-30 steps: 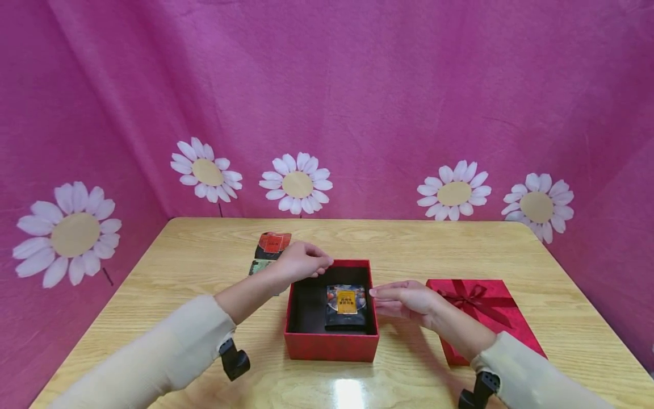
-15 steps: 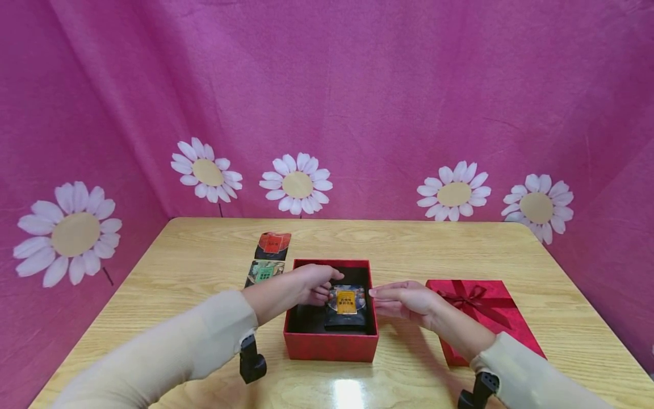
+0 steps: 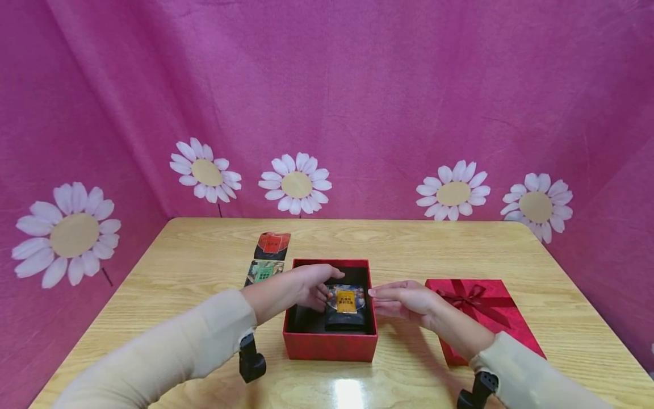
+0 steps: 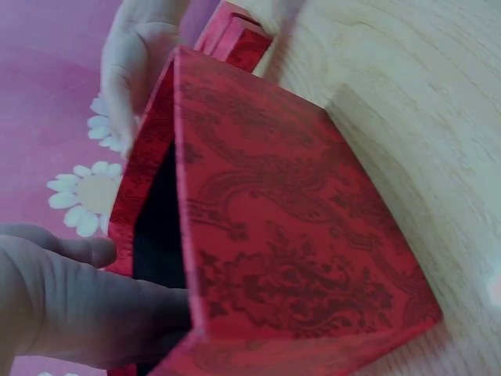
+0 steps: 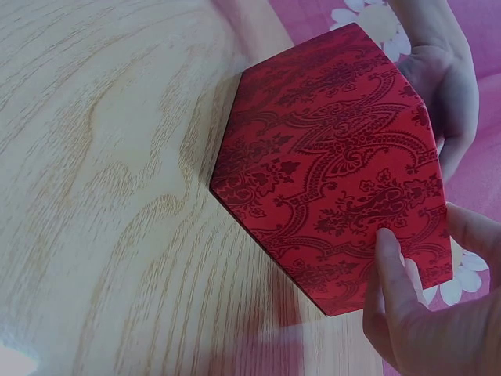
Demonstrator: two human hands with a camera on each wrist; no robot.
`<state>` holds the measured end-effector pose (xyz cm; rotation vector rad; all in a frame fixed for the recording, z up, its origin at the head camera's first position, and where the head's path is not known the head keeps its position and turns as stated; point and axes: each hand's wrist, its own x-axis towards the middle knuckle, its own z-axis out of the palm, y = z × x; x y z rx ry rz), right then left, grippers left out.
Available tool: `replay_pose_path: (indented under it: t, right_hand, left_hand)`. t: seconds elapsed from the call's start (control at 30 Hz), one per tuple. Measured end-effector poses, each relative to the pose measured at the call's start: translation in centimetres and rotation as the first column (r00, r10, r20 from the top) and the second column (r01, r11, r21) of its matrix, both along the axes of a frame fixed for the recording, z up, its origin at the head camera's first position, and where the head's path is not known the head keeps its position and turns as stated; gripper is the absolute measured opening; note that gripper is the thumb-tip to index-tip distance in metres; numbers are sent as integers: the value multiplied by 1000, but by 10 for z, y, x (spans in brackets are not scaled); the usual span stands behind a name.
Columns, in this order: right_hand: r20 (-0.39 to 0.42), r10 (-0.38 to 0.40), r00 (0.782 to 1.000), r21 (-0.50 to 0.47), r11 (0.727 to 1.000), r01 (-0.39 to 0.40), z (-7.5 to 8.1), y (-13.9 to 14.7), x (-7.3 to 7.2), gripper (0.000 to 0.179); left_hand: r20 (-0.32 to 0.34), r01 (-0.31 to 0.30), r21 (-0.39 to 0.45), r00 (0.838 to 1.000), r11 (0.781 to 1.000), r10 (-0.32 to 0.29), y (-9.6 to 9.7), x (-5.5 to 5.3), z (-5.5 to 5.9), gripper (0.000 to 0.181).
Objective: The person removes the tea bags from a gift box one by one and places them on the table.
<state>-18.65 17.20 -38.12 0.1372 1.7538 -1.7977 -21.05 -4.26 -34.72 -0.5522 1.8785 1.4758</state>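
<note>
An open red box (image 3: pixel 331 347) with a dark inside stands mid-table. In it lies a black packet (image 3: pixel 346 309) with a yellow label. My left hand (image 3: pixel 311 284) reaches over the left wall, its fingers down inside beside the packet's left edge; in the left wrist view the left hand (image 4: pixel 86 305) has its fingertips hidden by the box wall (image 4: pixel 290 204). My right hand (image 3: pixel 401 300) rests against the box's right side. In the right wrist view the right hand (image 5: pixel 438 313) has fairly straight fingers touching the patterned outer wall (image 5: pixel 337 172), its thumb near the rim.
A red-labelled packet (image 3: pixel 272 245) and a green-labelled packet (image 3: pixel 263 272) lie behind and left of the box, the green one partly covered by my left arm. To the right, under my right forearm, lies a red lid (image 3: pixel 498 309) with a ribbon bow (image 3: pixel 469 297).
My left hand has moved from above the box's back left rim down into the box, uncovering the green-labelled packet. Its fingers have loosened slightly. My right hand keeps its place.
</note>
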Motion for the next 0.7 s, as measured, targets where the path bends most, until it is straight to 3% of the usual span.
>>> replay_pose_path:
  t: [0.3,0.63,0.7]
  right_hand:
    - [14,-4,1000,-10,1000,4,0,1,-1,58]
    - [1,2,1000,0,1000,-2,0,0,-1,58]
    - [-6,6,1000,0,1000,-6,-1,0,-1,58]
  left_hand:
    - [-58,6,16,998,1000,-5,0,0,7,59]
    - [-37,-10,61,999,998,13,15,-8,-4,27]
    - [-29,0,78,1000,997,2,20,-14,-13,27]
